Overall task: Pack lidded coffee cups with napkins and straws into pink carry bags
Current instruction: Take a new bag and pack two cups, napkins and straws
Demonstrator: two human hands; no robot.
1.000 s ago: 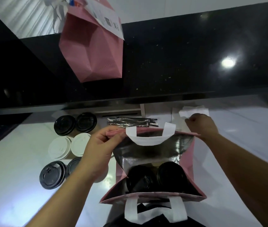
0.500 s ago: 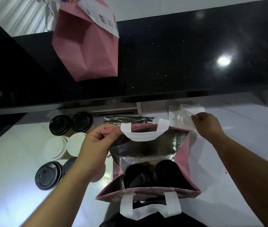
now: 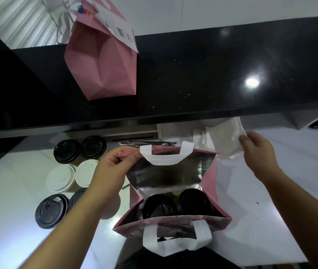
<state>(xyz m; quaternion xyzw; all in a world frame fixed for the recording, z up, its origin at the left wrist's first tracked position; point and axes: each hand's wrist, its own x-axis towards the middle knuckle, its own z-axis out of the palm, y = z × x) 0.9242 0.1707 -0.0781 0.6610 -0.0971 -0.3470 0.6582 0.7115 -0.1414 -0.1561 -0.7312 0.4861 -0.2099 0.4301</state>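
While the pink carry bag [image 3: 210, 183] stands open on the white desk [image 3: 8, 206] with two black-lidded cups [image 3: 175, 206] already side by side at its bottom, the left hand [image 3: 109, 171] pinches the bag's far rim at its left corner, thumb and fingers closed on the edge to keep the mouth wide. Just beyond the bag's right corner, the right hand [image 3: 257, 150] has its fingers curled on a white napkin [image 3: 224, 140], lifted clear of the desk. Behind the bag lie the wrapped straws [image 3: 146, 143], and to the bag's left stand more lidded cups [image 3: 72, 171], black and white. A second pink bag [image 3: 105, 68] sits on the dark shelf above. The risk, as I judge it, is the limp napkin catching on the rim or white handle [image 3: 166, 158] and falling outside; if the left pinch slackens, the foil-lined wall could fold in over the cups.
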